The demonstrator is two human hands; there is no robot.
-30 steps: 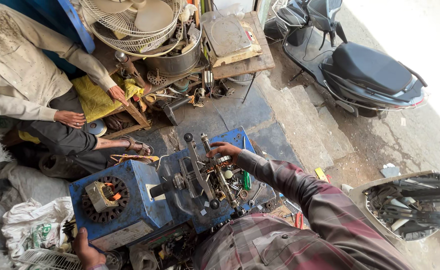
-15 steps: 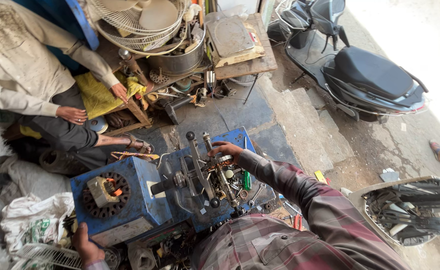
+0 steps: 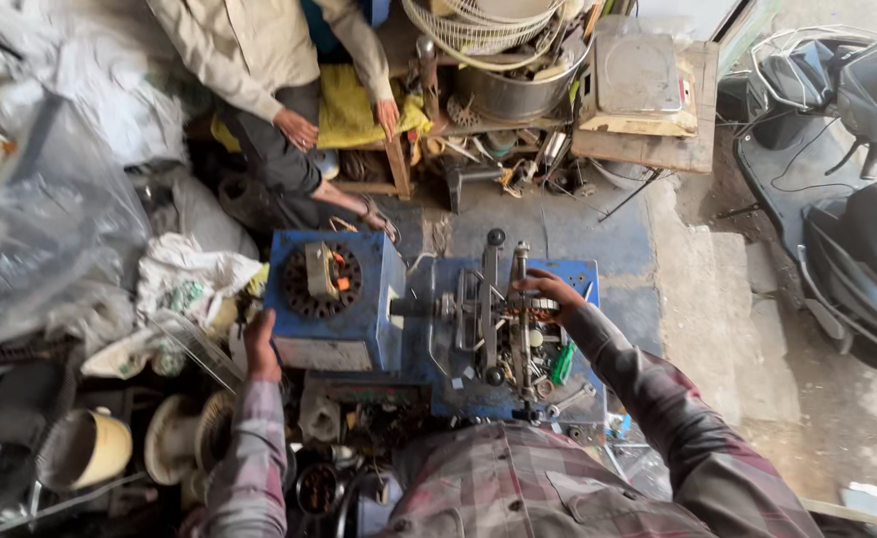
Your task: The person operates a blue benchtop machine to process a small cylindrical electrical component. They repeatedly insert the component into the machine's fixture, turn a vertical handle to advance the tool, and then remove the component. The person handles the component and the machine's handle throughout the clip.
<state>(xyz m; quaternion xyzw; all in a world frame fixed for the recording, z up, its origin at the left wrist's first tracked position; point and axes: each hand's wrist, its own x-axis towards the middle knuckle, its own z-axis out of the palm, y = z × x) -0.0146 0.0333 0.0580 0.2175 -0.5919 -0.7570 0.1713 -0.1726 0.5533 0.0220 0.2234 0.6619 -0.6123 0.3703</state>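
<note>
Top view of a blue machine (image 3: 334,299) on a blue bench (image 3: 568,269). Left hand (image 3: 259,344) laid flat against the machine's lower left edge, fingers loose, gripping nothing. Right hand (image 3: 548,294) well apart, resting on the metal frame (image 3: 498,309) with its copper coil at bench centre; grip there too small to tell. Green tool (image 3: 562,364) just below the right hand. Beyond the bench, a seated person (image 3: 269,60), hands on knee and yellow cushion (image 3: 344,115). Scooter (image 3: 857,199) at right.

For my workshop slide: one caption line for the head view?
Left hand on blue machine box, right hand on its metal winding frame; seated person opposite.
</note>
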